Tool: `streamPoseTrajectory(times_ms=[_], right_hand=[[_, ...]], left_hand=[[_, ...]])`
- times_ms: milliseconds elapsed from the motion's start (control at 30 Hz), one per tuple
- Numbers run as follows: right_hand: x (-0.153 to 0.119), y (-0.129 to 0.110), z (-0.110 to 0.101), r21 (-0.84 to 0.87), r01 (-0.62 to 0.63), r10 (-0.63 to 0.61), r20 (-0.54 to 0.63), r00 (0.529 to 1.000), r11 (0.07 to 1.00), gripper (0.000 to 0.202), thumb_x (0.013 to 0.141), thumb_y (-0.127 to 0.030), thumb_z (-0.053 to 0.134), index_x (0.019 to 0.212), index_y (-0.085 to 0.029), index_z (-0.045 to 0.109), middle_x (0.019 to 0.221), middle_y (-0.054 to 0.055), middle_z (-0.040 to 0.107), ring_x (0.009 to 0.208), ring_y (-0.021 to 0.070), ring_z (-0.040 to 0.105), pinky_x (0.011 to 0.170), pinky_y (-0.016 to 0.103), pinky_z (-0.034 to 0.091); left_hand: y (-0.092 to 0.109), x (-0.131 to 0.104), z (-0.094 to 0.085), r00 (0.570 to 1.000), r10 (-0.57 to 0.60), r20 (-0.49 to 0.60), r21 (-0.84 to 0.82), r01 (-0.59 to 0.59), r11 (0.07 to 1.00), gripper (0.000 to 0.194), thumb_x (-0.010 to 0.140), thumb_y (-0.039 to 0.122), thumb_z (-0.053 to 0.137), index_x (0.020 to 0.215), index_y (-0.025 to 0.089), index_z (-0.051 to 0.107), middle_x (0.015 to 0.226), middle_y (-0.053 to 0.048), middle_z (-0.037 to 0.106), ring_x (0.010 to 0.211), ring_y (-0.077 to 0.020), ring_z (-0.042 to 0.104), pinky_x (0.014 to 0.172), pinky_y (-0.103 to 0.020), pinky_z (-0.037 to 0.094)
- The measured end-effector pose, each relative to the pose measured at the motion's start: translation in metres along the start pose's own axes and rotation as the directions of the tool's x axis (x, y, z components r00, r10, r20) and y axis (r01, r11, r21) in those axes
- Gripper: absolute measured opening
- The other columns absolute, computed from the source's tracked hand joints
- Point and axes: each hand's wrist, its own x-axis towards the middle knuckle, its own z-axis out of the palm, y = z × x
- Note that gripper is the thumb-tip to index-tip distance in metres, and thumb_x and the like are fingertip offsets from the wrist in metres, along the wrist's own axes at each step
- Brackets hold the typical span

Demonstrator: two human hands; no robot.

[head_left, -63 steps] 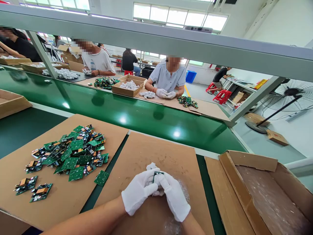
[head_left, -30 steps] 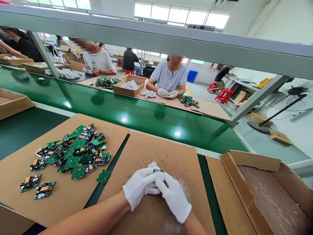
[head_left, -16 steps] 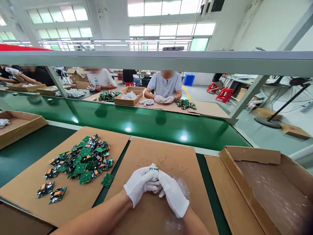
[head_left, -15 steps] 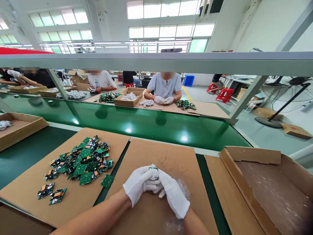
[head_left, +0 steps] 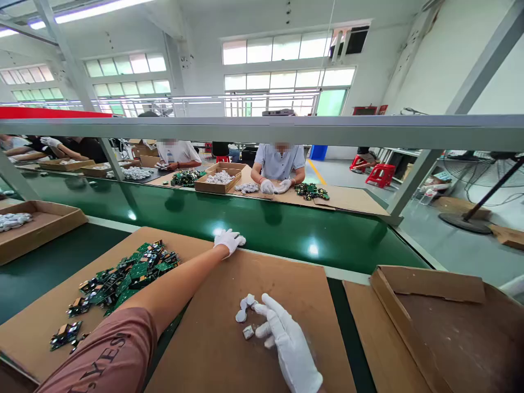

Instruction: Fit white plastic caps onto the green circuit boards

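Note:
In the head view my left hand (head_left: 230, 241), in a white glove, reaches forward to the near edge of the green conveyor belt (head_left: 196, 219). Its fingers look stretched out, and I see nothing in them; their underside is hidden. My right hand (head_left: 289, 344), also gloved, is open over the cardboard mat (head_left: 221, 327) with its fingers apart. Just left of those fingertips lie several small round white pieces (head_left: 241, 315) in a cluster, and a small squarish white block (head_left: 248, 332). Beside my left forearm is a heap of green circuit boards (head_left: 131, 275), partly covered by the arm.
A cardboard tray (head_left: 434, 284) stands on the right. Another cardboard box (head_left: 61, 218) at left holds white pieces. Across the belt, a person (head_left: 280, 164) in white gloves works beside more boards and a box of white parts (head_left: 219, 185). A metal rail (head_left: 262, 131) crosses above the belt.
My hands were together around a small white piece with a bit of green board. Now they are apart: the left has reached forward to the belt, the right has opened beside the white pieces.

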Motion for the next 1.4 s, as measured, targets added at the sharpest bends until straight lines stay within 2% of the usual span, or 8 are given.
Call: streamPoseTrajectory(times_ms=[267, 567, 800, 933, 1033, 1167, 1267, 1400], right_hand=[[0.003, 0.008, 0.002, -0.009, 0.037, -0.037, -0.037, 0.999, 0.999, 0.027, 0.086, -0.03, 0.05, 0.108, -0.015, 0.053, 0.105, 0.006, 0.057, 0.085, 0.0155, 0.058, 0.072, 0.033, 0.051], [0.012, 0.026, 0.02, -0.014, -0.021, 0.022, 0.074, 0.997, 1.0, 0.025, 0.087, -0.03, 0.048, 0.108, -0.017, 0.054, 0.107, 0.006, 0.056, 0.087, 0.0151, 0.057, 0.073, 0.033, 0.051], [0.018, 0.024, 0.029, -0.057, -0.052, 0.056, 0.077, 0.995, 0.997, 0.022, 0.088, -0.03, 0.048, 0.105, -0.018, 0.055, 0.108, 0.006, 0.057, 0.086, 0.0143, 0.057, 0.074, 0.032, 0.05], [0.018, 0.02, 0.025, -0.08, -0.071, 0.074, 0.035, 0.997, 0.994, 0.025, 0.087, -0.032, 0.048, 0.105, -0.017, 0.056, 0.104, 0.006, 0.059, 0.083, 0.0137, 0.059, 0.072, 0.032, 0.051], [0.019, 0.017, 0.018, -0.094, -0.097, 0.095, -0.019, 0.995, 0.991, 0.032, 0.083, -0.039, 0.052, 0.107, -0.019, 0.057, 0.1, 0.006, 0.063, 0.078, 0.0151, 0.061, 0.066, 0.029, 0.051], [0.02, 0.014, 0.012, -0.107, -0.132, 0.123, -0.085, 0.989, 0.985, 0.044, 0.076, -0.047, 0.054, 0.112, -0.022, 0.057, 0.103, 0.004, 0.065, 0.08, 0.0186, 0.061, 0.066, 0.03, 0.049], [0.019, 0.011, 0.01, -0.145, -0.143, 0.13, -0.096, 0.987, 0.979, 0.048, 0.076, -0.049, 0.051, 0.116, -0.023, 0.054, 0.109, 0.004, 0.063, 0.084, 0.0197, 0.06, 0.074, 0.034, 0.048], [0.019, 0.012, 0.005, -0.334, -0.084, 0.024, -0.18, 0.983, 0.939, 0.043, 0.077, -0.044, 0.049, 0.116, -0.026, 0.054, 0.113, 0.003, 0.061, 0.099, 0.022, 0.057, 0.087, 0.039, 0.044]], left_hand=[[-0.03, 0.004, -0.026, 0.998, 0.05, 0.039, 0.176, -0.057, 0.983, 0.041, 0.084, 0.04, 0.043, 0.119, 0.018, 0.046, 0.129, -0.01, 0.041, 0.118, -0.0241, 0.037, 0.099, -0.048, 0.026], [-0.094, -0.132, -0.088, 0.888, 0.221, 0.403, 0.236, -0.334, 0.912, 0.044, 0.05, 0.031, 0.073, 0.094, 0.029, 0.065, 0.129, -0.003, 0.046, 0.13, -0.0349, 0.017, 0.104, -0.049, 0.005], [-0.104, -0.181, -0.08, 0.893, 0.2, 0.404, 0.466, -0.389, 0.795, 0.054, 0.048, 0.021, 0.074, 0.1, 0.028, 0.062, 0.139, -0.009, 0.032, 0.131, -0.0365, 0.009, 0.1, -0.058, -0.002], [-0.102, -0.179, -0.078, 0.922, 0.275, 0.274, 0.344, -0.361, 0.867, 0.037, 0.051, 0.023, 0.073, 0.087, 0.024, 0.066, 0.138, -0.008, 0.033, 0.131, -0.0361, 0.009, 0.101, -0.055, -0.009], [-0.09, -0.182, -0.077, 0.94, 0.286, 0.185, -0.095, -0.273, 0.957, 0.038, 0.06, 0.028, 0.068, 0.097, 0.023, 0.063, 0.133, -0.008, 0.042, 0.129, -0.0329, 0.02, 0.105, -0.05, 0.003], [-0.063, -0.186, -0.054, 0.927, 0.221, 0.302, -0.847, 0.155, 0.508, 0.041, 0.077, 0.037, 0.052, 0.114, 0.02, 0.052, 0.119, -0.011, 0.054, 0.112, -0.0256, 0.047, 0.095, -0.041, 0.032], [-0.041, -0.183, -0.028, 0.837, 0.296, 0.461, -0.881, 0.47, 0.043, 0.042, 0.082, 0.042, 0.043, 0.116, 0.017, 0.05, 0.119, -0.014, 0.053, 0.105, -0.0234, 0.053, 0.088, -0.037, 0.037], [-0.017, -0.174, -0.006, 0.778, 0.376, 0.504, -0.775, 0.599, -0.202, 0.038, 0.084, 0.04, 0.042, 0.11, 0.015, 0.053, 0.124, -0.014, 0.049, 0.1, -0.0201, 0.055, 0.085, -0.032, 0.037]])
